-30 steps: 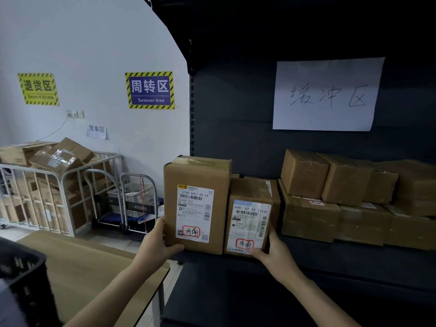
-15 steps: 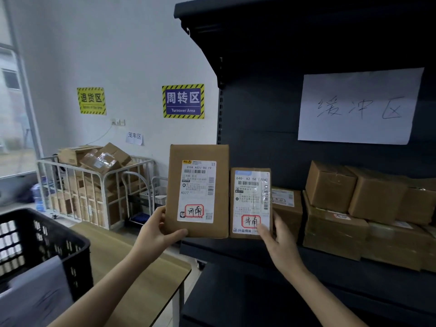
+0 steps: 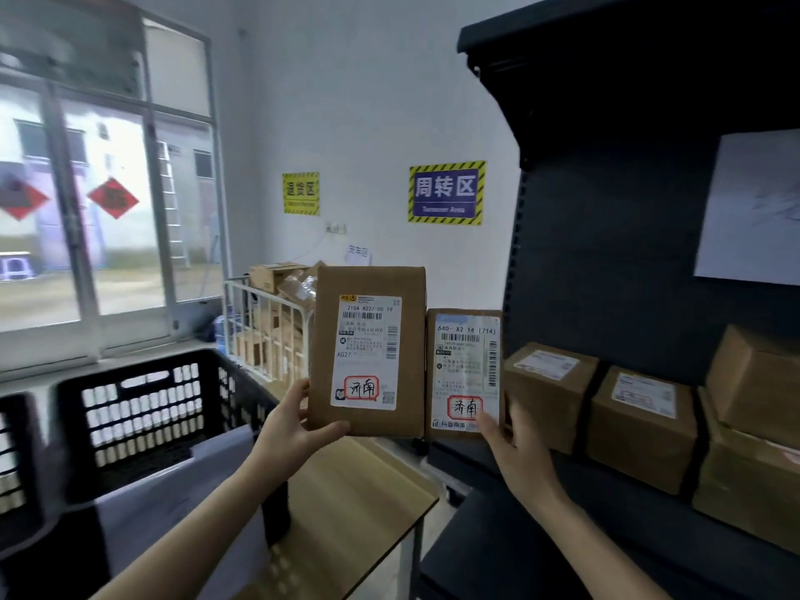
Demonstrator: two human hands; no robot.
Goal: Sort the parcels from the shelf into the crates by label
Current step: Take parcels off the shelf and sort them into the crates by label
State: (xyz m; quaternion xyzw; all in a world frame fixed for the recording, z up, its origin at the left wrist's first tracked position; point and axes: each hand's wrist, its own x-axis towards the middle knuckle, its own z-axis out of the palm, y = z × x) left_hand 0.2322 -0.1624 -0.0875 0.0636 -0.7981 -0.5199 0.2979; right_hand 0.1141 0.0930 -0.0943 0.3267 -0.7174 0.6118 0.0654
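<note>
My left hand [image 3: 298, 430] grips the lower left corner of a tall brown parcel [image 3: 368, 352], held upright in the air with its white label and a red-boxed handwritten mark facing me. My right hand [image 3: 515, 443] grips the bottom right of a smaller brown parcel [image 3: 465, 374] with a similar red-boxed mark. The two parcels are side by side, left of the dark shelf [image 3: 606, 253]. A black slotted crate [image 3: 143, 409] stands on the wooden table [image 3: 359, 504] at the lower left, with a pale sheet inside it.
Several brown boxes [image 3: 640, 422] remain on the shelf at the right. A white wire cage cart [image 3: 268, 335] with cartons stands by the far wall. A second black crate [image 3: 17, 461] shows at the left edge. A window fills the left.
Both parcels have come off the shelf and moved left, away from it. My view has turned left, bringing the black crate and the window into sight.
</note>
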